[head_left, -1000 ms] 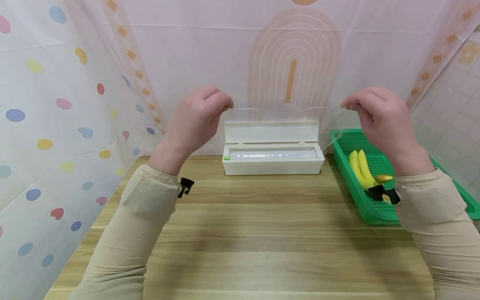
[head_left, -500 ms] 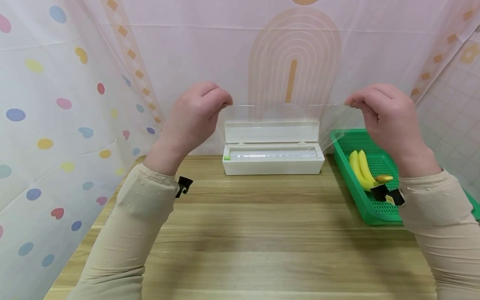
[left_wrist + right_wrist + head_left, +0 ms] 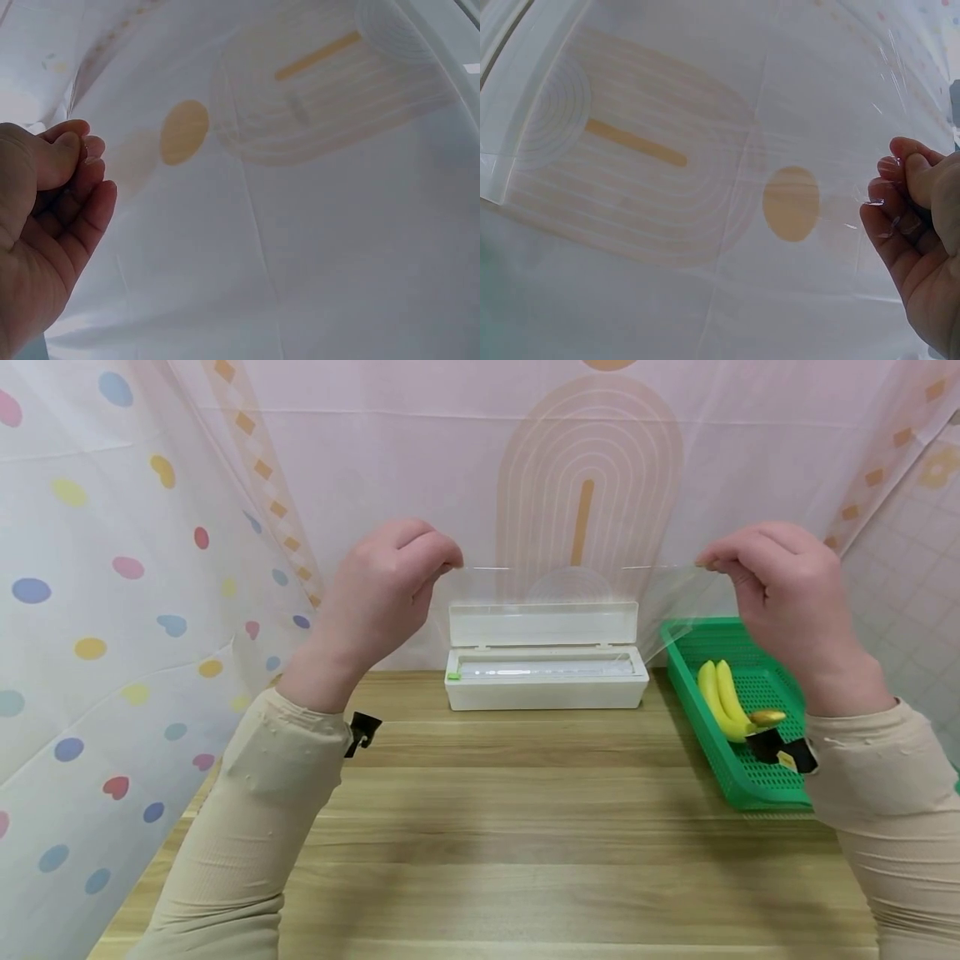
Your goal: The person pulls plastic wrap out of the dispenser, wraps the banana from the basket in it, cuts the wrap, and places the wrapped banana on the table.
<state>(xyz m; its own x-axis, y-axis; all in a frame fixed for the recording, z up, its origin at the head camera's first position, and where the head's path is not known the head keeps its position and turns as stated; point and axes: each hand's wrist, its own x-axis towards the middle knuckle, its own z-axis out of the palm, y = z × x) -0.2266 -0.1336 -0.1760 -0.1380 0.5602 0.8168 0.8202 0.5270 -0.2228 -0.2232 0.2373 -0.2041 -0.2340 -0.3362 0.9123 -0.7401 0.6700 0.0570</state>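
A sheet of clear plastic wrap (image 3: 667, 589) stretches between both hands above a white dispenser box (image 3: 547, 695). My left hand (image 3: 386, 597) pinches one corner between thumb and forefinger; in the left wrist view the left hand (image 3: 56, 202) shows its other fingers loosely bent. At the opposite corner my right hand (image 3: 795, 602) pinches the film, and in the right wrist view bits of wrap glint over the fingers of the right hand (image 3: 919, 217). The box lid (image 3: 543, 625) stands raised at the back, and the film roll (image 3: 543, 668) lies inside. The transparent film's lower part is hard to make out.
At the right a green plastic basket (image 3: 768, 797) holds yellow bananas (image 3: 720, 702), partly behind the right wrist. A small green tab (image 3: 453, 677) sits on the box's left end. The wooden table (image 3: 555, 827) meets a patterned curtain (image 3: 420, 460) at the back.
Both hands have risen slightly and drawn a little farther apart, lifting the film's top edge. The box, basket and bananas stay in place.
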